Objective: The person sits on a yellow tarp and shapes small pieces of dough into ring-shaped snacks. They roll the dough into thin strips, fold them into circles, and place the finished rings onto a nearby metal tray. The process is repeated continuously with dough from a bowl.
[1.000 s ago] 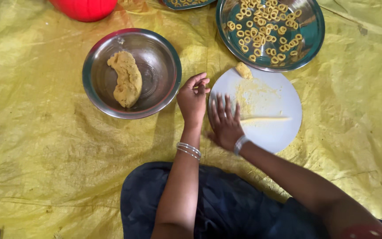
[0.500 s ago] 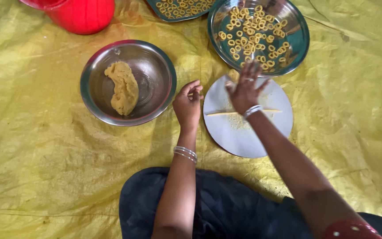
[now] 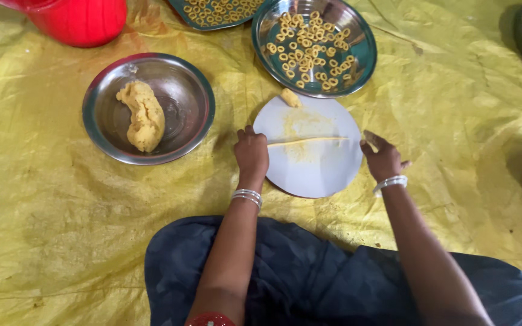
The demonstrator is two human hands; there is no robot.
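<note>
Glossy metal bowl (image 3: 194, 90), matt soft dough (image 3: 143, 115), smooth white plate (image 3: 321, 172), crinkled plastic sheet (image 3: 49, 211).

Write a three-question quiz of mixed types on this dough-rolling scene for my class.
1. True or false: the thin dough strand lies across the white round plate.
2. Which hand touches the strand's end? A) left hand B) right hand C) neither
3. Fill in: the big dough lump sits in a steel ____.

Key: 1 true. 2 A; the right hand is at the plate's edge, just clear of the strand. 3 bowl.
</note>
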